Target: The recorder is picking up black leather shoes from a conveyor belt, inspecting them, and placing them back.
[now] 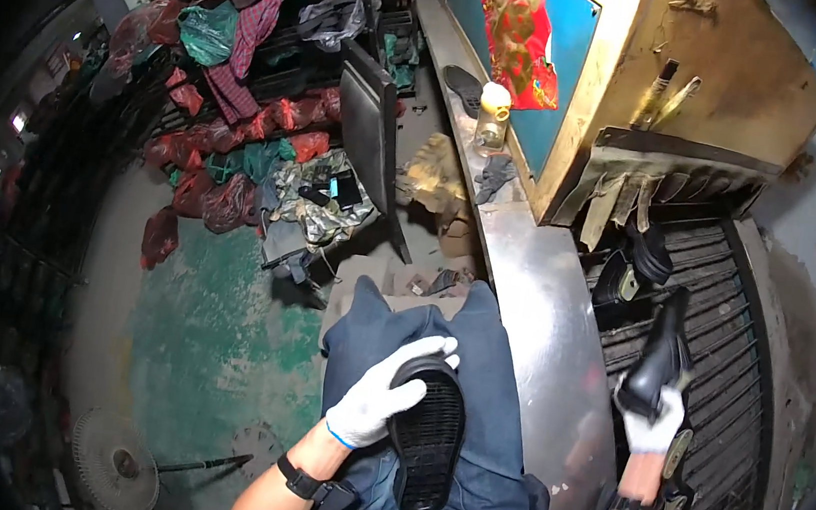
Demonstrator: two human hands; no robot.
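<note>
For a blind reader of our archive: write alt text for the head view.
Seen from above, a seated person in white gloves holds a black shoe sole, tread up, on their lap with the left hand, while the right hand grips a black shoe over a slatted conveyor. Bagged bundles lie piled on the floor to the left.
</note>
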